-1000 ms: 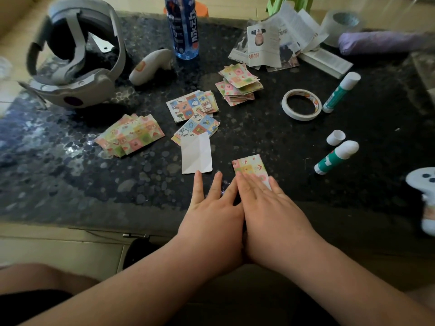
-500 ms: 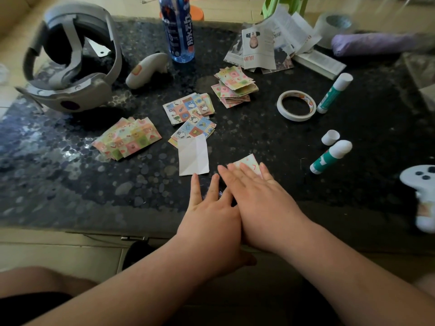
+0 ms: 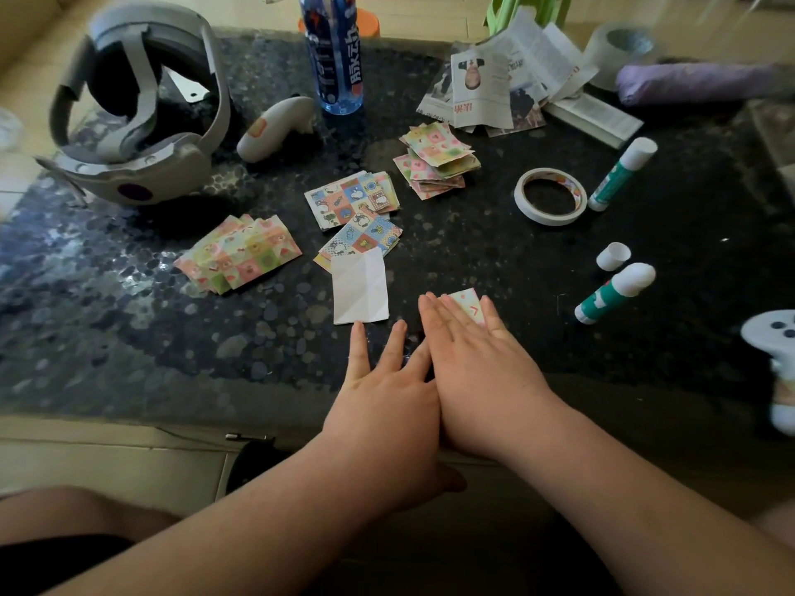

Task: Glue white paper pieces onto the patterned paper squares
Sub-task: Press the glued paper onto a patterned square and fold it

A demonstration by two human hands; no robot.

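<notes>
My right hand [image 3: 477, 363] lies flat with straight fingers on a patterned paper square [image 3: 466, 304], covering most of it. My left hand [image 3: 387, 397] rests flat on the dark table beside it, fingers straight, holding nothing. A white creased paper piece [image 3: 360, 286] lies just beyond my left fingertips. Stacks of patterned squares lie further out: a pink-green stack [image 3: 238, 253], two blue cartoon stacks [image 3: 352, 200] [image 3: 363, 238] and a pastel stack [image 3: 436, 159]. An uncapped glue stick [image 3: 615, 292] lies to the right with its cap [image 3: 613, 255] beside it.
A tape ring [image 3: 550, 196] and a capped glue stick [image 3: 621, 174] lie at right. A headset [image 3: 137, 109], a controller [image 3: 275, 126], a blue bottle [image 3: 333, 53] and folded leaflets [image 3: 507, 79] stand at the back. Another controller [image 3: 774, 363] sits at the right edge.
My right hand has slid forward over the patterned square, covering more of it. My left hand has stayed on the table.
</notes>
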